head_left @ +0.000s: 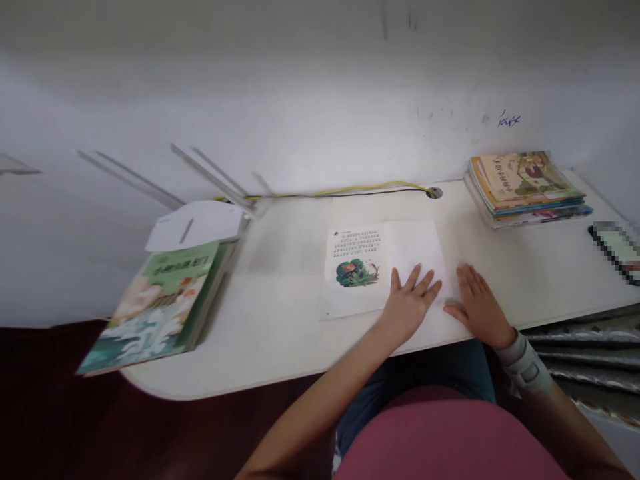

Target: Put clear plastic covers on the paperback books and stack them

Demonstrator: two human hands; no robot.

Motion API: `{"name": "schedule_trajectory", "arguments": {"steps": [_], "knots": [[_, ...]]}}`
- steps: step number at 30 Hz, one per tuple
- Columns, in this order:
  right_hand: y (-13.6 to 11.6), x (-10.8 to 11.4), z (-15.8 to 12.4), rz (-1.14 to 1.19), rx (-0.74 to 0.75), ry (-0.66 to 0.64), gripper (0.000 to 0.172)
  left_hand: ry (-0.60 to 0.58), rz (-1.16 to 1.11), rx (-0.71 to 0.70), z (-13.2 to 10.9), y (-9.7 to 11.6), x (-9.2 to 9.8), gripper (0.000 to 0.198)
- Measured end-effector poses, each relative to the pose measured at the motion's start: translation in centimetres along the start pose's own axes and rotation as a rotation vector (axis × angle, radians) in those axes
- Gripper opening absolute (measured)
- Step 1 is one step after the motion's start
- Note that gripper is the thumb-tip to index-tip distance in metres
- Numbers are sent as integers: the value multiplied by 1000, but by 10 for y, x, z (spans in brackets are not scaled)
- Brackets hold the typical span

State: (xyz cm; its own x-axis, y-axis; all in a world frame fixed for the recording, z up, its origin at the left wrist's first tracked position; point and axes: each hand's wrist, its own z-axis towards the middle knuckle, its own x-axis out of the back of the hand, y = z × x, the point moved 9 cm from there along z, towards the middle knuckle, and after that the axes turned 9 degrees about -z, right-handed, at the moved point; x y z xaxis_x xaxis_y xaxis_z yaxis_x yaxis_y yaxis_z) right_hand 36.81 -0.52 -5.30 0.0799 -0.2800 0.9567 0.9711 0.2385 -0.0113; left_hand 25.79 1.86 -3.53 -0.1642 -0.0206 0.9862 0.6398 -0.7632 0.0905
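Observation:
An open book (356, 301) lies flat on the white desk, its left page printed with text and a green picture, its right page blank white. My left hand (407, 307) rests on the lower part of that blank page, fingers spread. Just right of the book, my right hand (479, 307) lies on the desktop with the fingers stretched out and close together, the thumb apart. It holds nothing. A grey band with a buckle wraps my right wrist.
Books are stacked at the back right (525, 183), near a phone (617, 250) at the right edge. A green-covered book pile (160, 300) sits at the left by a white router (195, 227) with antennas. A yellow cable (350, 189) runs along the wall to a desk hole (434, 193).

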Motion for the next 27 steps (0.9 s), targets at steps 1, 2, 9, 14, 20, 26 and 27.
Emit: {"name": "schedule_trajectory", "arguments": {"steps": [1,2,9,14,20,26,27], "knots": [[-1,-1,0,-13,6,-1,85,0,-1,-4,0,2,0,41],[-2,-1,0,-24,8,-2,85,-1,-2,-8,-1,3,1,41],[-1,-3,1,-47,0,-13,85,-33,-27,-23,-5,12,3,41],[0,-4,2,-39,6,-19,84,-64,-46,-26,-5,14,4,40],[0,-5,1,-49,7,-13,83,-93,-98,-55,0,15,2,41],[0,-4,1,-46,25,-1,81,-97,-128,-71,2,17,-4,41],[-1,-4,1,-51,28,-2,80,-104,-135,-75,2,17,-5,41]]}}
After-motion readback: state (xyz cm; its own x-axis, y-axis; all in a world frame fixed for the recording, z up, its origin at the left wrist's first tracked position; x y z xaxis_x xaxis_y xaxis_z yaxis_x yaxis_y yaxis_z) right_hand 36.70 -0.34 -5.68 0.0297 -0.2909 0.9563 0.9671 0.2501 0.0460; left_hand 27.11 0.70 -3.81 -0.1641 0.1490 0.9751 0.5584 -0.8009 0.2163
